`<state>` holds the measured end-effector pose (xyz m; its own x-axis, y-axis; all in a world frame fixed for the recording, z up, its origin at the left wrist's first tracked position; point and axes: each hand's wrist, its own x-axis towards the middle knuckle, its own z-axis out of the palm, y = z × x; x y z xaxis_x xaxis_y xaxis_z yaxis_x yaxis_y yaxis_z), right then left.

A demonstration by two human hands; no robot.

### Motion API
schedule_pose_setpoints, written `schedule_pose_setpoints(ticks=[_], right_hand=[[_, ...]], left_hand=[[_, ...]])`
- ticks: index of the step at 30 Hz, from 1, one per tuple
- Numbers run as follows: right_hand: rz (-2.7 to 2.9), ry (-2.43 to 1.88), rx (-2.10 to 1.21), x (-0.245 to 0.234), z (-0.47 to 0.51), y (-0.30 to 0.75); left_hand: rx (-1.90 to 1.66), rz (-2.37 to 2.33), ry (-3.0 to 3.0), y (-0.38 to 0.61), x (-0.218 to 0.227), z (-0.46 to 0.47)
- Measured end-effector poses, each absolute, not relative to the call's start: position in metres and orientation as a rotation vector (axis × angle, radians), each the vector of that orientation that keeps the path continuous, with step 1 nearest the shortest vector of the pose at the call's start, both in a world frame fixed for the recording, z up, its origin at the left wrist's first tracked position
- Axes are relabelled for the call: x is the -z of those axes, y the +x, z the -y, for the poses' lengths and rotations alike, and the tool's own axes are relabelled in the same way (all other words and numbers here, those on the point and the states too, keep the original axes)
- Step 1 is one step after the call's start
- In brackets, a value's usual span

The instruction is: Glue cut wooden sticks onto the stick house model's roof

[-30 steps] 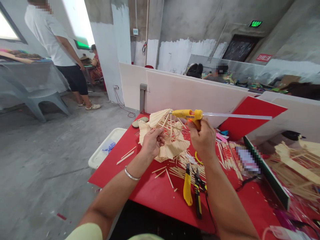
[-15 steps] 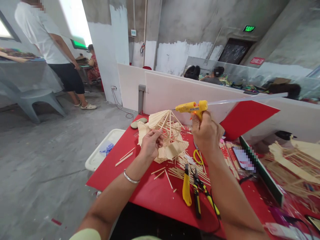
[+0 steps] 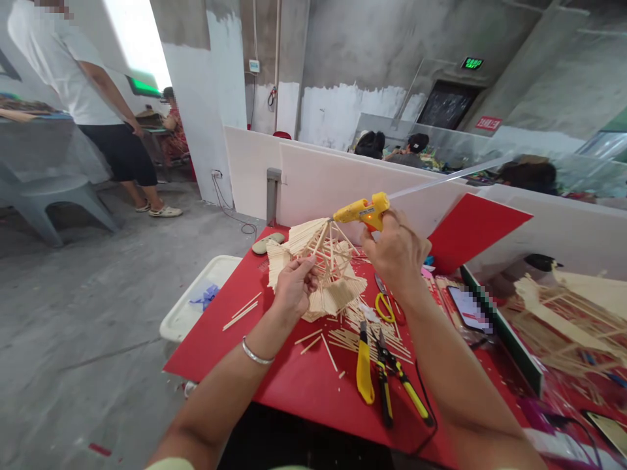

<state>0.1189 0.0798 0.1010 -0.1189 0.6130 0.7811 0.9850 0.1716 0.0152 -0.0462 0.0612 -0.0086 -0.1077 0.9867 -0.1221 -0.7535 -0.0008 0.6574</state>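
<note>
My right hand (image 3: 399, 251) is wrapped around a yellow hot glue gun (image 3: 362, 210), with a long clear glue stick (image 3: 450, 177) sticking out of its back. The gun's nozzle is at the peak of a model made of thin wooden sticks (image 3: 337, 294), where several sticks meet. My left hand (image 3: 296, 284) is closed in a pinch on the near left side of this model; its fingertips partly hide what they grip. Parts of the model show slatted, roof-like panels around an open stick frame.
Loose wooden sticks (image 3: 343, 339), a yellow utility knife (image 3: 364, 372), pliers (image 3: 385, 378) and yellow-handled scissors (image 3: 385, 307) lie on the red table (image 3: 289, 372). A phone (image 3: 470, 309) is at right, beside another wooden model (image 3: 563, 320). A white board (image 3: 313, 170) stands behind. One person (image 3: 98, 98) stands at left.
The glue gun has tilted and come slightly lower and left, its nozzle now at the model's peak. My left hand keeps its pinch. The view has shifted a little.
</note>
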Motion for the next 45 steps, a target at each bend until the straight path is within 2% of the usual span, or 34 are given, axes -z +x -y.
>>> schedule_pose_setpoints(ticks=[24, 45], right_hand=[[1.834, -1.538, 0.747, -0.101, -0.076, 0.123], [2.02, -1.546, 0.837, -0.078, -0.053, 0.121]], left_hand=[[-1.52, -0.66, 0.471, -0.048, 0.004, -0.057], [-1.57, -0.737, 0.488, -0.052, 0.02, -0.03]])
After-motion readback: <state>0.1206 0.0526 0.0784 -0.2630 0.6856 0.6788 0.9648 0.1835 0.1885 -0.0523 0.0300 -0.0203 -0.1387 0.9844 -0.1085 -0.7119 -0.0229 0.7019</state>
